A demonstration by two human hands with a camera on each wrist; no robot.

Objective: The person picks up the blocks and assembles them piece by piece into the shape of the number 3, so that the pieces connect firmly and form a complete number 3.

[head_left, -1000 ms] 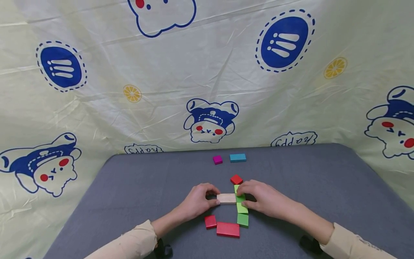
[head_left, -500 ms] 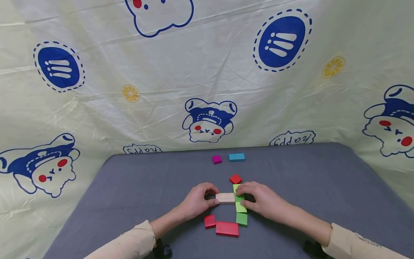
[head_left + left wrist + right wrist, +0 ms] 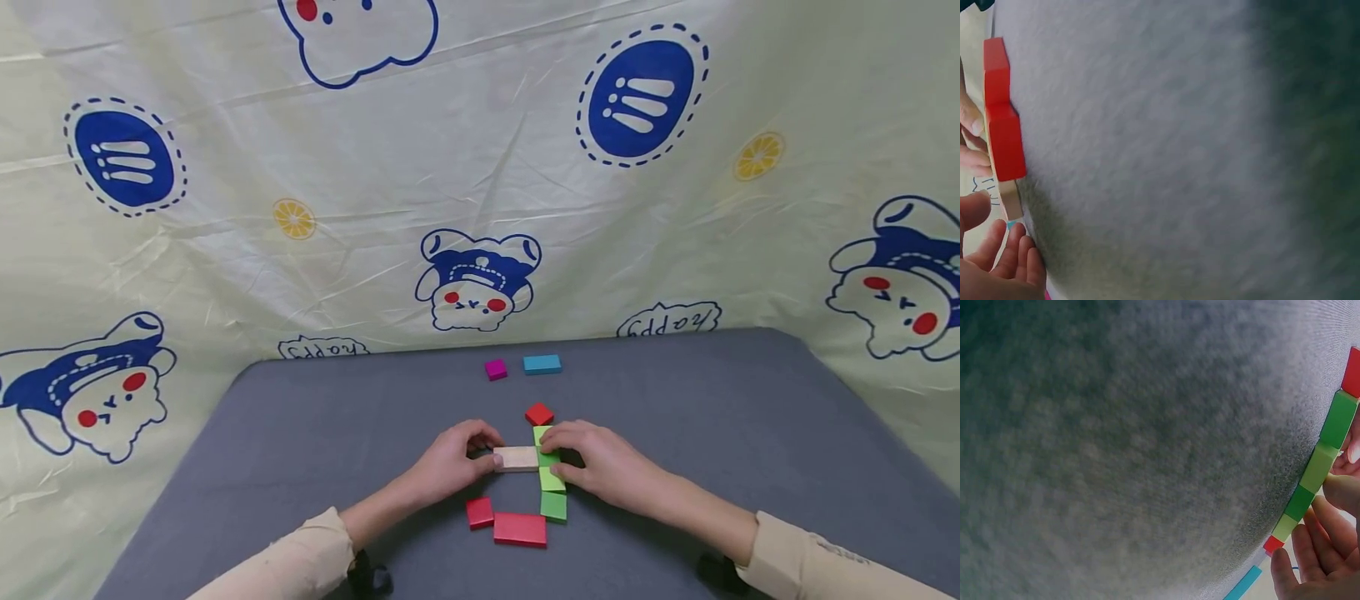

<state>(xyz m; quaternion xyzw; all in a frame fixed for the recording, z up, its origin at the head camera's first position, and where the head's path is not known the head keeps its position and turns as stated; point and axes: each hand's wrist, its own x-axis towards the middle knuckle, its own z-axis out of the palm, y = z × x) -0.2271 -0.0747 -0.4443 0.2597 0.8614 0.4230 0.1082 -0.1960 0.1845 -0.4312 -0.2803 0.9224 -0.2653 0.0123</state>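
A pale wooden block lies flat on the dark cloth, its right end against a row of green blocks. My left hand is at the wooden block's left end, the thumb touching it; the left wrist view shows the fingers fairly straight. On the other side, my right hand touches the row with thumb and fingertips. That row runs from a light green block through a green block and a light green block to a green block. My right fingers partly cover the upper blocks.
A red block touches the row's far end. A long red block and a small red block lie nearer. Farther back are a magenta block and a blue block. A printed curtain hangs behind the table.
The whole head view has shifted slightly, so everything appears a little farther left. Hands and blocks keep almost the same places relative to each other.
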